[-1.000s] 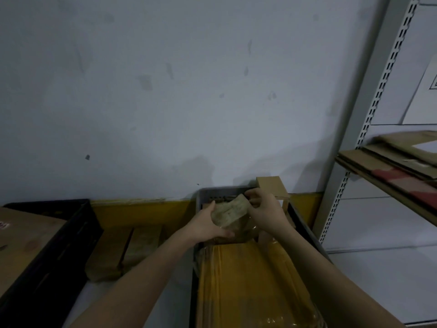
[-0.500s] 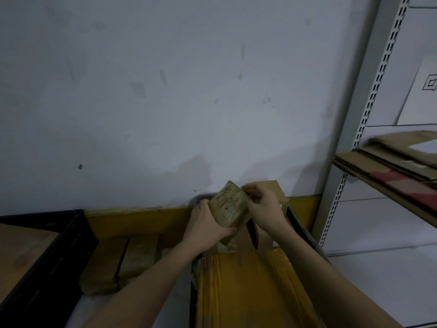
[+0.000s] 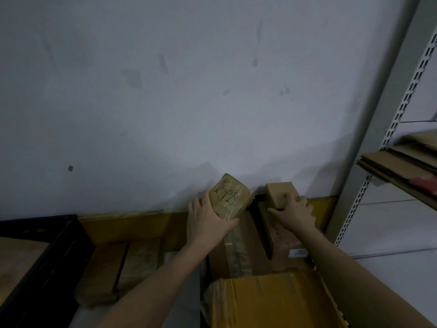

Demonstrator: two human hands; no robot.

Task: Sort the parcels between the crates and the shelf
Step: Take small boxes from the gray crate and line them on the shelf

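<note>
My left hand (image 3: 208, 223) grips a small tape-wrapped brown parcel (image 3: 230, 196) with dark handwriting, holding it tilted above the crate near the wall. My right hand (image 3: 293, 213) rests on top of a small plain cardboard box (image 3: 280, 192) that stands on a longer carton (image 3: 283, 237) with a white label. Below them lie a taped brown carton (image 3: 234, 252) and a large yellow plastic-wrapped parcel (image 3: 272, 301), which hide most of the crate holding them.
A black crate (image 3: 47, 256) holding a brown carton (image 3: 16, 259) sits at the left. Two wrapped brown parcels (image 3: 118, 268) lie on the floor between the crates. A metal shelf upright (image 3: 378, 129) and flattened cardboard sheets (image 3: 402, 166) stand at the right. A grey wall fills the background.
My left hand lifted the handwritten parcel up and slightly left out of the crate. My right hand let go of it and moved right onto the small cardboard box.
</note>
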